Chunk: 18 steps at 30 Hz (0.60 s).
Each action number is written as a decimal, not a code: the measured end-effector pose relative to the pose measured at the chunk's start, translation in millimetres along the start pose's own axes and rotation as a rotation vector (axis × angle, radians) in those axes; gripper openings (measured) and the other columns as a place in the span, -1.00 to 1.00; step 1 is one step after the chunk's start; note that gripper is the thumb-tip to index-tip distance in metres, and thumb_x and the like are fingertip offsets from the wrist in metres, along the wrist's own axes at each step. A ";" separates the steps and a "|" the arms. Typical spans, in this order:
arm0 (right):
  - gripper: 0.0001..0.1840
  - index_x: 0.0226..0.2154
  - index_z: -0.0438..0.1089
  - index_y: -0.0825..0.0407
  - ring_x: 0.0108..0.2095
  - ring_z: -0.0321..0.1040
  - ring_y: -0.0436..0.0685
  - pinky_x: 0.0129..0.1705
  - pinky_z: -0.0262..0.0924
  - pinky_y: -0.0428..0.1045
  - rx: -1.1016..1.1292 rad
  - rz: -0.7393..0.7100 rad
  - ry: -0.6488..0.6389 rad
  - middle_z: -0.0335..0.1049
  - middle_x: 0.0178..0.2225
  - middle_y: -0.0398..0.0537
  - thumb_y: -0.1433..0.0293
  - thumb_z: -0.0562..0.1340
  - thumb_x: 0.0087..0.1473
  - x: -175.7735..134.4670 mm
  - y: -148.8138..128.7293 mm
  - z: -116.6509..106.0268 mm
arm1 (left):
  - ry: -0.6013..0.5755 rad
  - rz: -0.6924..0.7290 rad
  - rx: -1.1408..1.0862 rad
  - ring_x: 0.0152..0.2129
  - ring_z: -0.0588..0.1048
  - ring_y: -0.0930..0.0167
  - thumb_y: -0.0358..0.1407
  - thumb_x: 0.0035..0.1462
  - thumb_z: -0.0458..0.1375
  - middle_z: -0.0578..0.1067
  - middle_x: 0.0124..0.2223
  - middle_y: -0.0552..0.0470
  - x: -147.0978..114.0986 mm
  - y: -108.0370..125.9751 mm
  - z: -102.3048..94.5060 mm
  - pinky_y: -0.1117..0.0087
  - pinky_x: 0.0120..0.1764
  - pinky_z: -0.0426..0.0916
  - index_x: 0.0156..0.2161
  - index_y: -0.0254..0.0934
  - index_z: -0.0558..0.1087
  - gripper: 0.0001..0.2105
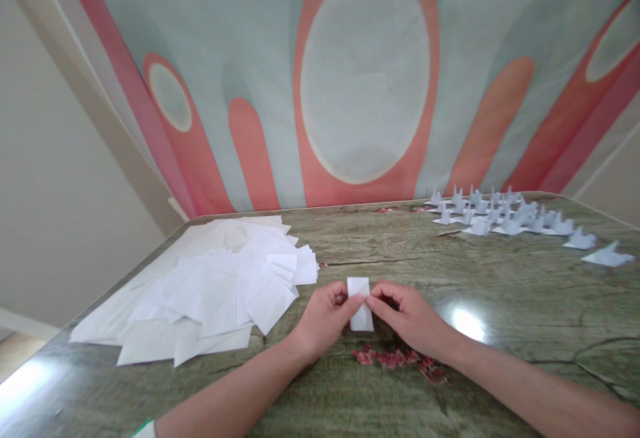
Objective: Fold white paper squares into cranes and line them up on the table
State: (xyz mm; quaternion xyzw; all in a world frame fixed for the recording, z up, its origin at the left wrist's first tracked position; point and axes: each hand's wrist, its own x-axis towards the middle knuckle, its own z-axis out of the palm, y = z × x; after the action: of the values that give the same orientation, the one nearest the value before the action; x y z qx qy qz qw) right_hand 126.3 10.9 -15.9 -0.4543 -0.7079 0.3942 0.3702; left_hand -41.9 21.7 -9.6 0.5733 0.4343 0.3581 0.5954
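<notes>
A small folded piece of white paper (361, 318) stands upright as a narrow rectangle between my two hands, near the middle of the table. My left hand (325, 315) pinches its left side, with the thumb lying across the front. From the right, my right hand (407, 311) grips the opposite edge between thumb and curled fingers. Both thumb tips nearly meet on the paper. Fingers behind the paper are partly hidden.
A loose heap of white paper sheets (200, 291) covers the table's left side. Several folded white paper cranes (510, 223) stand in rows at the back right. The wood-patterned table (380, 251) meets a patterned wall covering (365, 78) behind. Red printed flowers (395, 358) lie below my hands.
</notes>
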 end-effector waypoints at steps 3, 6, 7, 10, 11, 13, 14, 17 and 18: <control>-0.74 -0.48 0.33 0.06 -0.44 0.22 0.03 -0.38 0.11 -0.08 -0.009 -0.006 -0.005 0.30 -0.49 -0.14 0.29 0.07 0.11 -0.1 -0.5 -0.6 | -0.011 -0.004 -0.008 -0.56 0.33 0.51 -0.13 -0.03 0.19 0.40 -0.47 0.07 -0.4 -0.3 0.1 0.50 -0.49 0.20 -0.34 -0.40 0.39 -0.69; -0.75 -0.48 0.32 0.06 -0.44 0.21 0.03 -0.39 0.10 -0.08 -0.017 -0.012 -0.011 0.29 -0.50 -0.15 0.30 0.06 0.12 -0.5 0.0 -0.5 | -0.021 0.000 0.004 -0.56 0.33 0.50 -0.15 -0.02 0.19 0.40 -0.47 0.06 -0.1 -1.8 -0.4 0.50 -0.49 0.21 -0.33 -0.41 0.40 -0.70; -0.75 -0.49 0.32 0.06 -0.45 0.21 0.03 -0.39 0.09 -0.08 -0.019 -0.013 -0.010 0.28 -0.50 -0.15 0.31 0.06 0.12 -0.7 0.1 -0.3 | -0.023 0.002 0.011 -0.55 0.33 0.50 -0.15 -0.01 0.18 0.40 -0.47 0.06 0.2 -2.6 -0.5 0.50 -0.49 0.21 -0.33 -0.41 0.40 -0.70; -0.76 -0.49 0.31 0.06 -0.44 0.21 0.03 -0.39 0.09 -0.07 -0.028 -0.010 0.002 0.28 -0.50 -0.15 0.31 0.06 0.12 -1.0 0.4 0.8 | -0.021 0.007 0.021 -0.56 0.32 0.51 -0.15 0.00 0.18 0.40 -0.47 0.06 1.5 -4.9 -0.7 0.51 -0.50 0.20 -0.32 -0.42 0.40 -0.70; -0.76 -0.48 0.31 0.06 -0.44 0.21 0.03 -0.39 0.08 -0.07 -0.032 -0.009 0.008 0.28 -0.49 -0.15 0.31 0.06 0.12 -0.9 0.4 1.2 | -0.016 0.006 0.019 -0.56 0.32 0.51 -0.15 0.00 0.18 0.40 -0.47 0.06 1.9 -5.1 -0.6 0.51 -0.50 0.20 -0.32 -0.41 0.40 -0.70; -0.77 -0.48 0.30 0.06 -0.44 0.21 0.03 -0.39 0.08 -0.07 -0.040 -0.007 0.016 0.28 -0.49 -0.15 0.31 0.06 0.13 -0.2 0.5 1.5 | -0.008 0.002 0.010 -0.56 0.33 0.51 -0.14 -0.02 0.19 0.40 -0.47 0.06 2.6 -4.1 -0.4 0.51 -0.50 0.21 -0.32 -0.41 0.40 -0.69; -0.77 -0.48 0.29 0.06 -0.44 0.20 0.03 -0.40 0.08 -0.07 -0.044 -0.007 0.017 0.27 -0.50 -0.15 0.32 0.05 0.13 0.4 0.7 1.3 | -0.012 -0.002 0.002 -0.55 0.34 0.50 -0.13 -0.03 0.20 0.41 -0.46 0.05 2.7 -2.6 -0.5 0.51 -0.50 0.22 -0.32 -0.41 0.40 -0.68; -0.78 -0.49 0.28 0.05 -0.46 0.20 0.03 -0.41 0.07 -0.08 -0.053 -0.013 0.003 0.27 -0.51 -0.16 0.34 0.04 0.13 2.8 1.9 -1.4 | -0.075 -0.039 -0.026 -0.51 0.38 0.47 -0.12 -0.04 0.20 0.44 -0.42 0.02 3.3 5.5 -0.9 0.48 -0.46 0.28 -0.28 -0.41 0.40 -0.66; -0.78 -0.49 0.27 0.05 -0.46 0.19 0.03 -0.42 0.07 -0.08 -0.057 -0.017 -0.005 0.27 -0.51 -0.16 0.35 0.04 0.13 3.6 2.5 -3.0 | -0.101 -0.064 -0.034 -0.49 0.39 0.45 -0.11 -0.03 0.19 0.44 -0.40 0.00 3.8 8.5 -1.0 0.46 -0.45 0.30 -0.26 -0.40 0.40 -0.65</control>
State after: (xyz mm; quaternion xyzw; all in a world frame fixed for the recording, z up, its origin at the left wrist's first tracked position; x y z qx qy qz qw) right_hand 128.7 15.6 -16.2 -0.4577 -0.7237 0.3716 0.3588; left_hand -40.8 26.4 -1.4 0.5663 0.4157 0.3166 0.6374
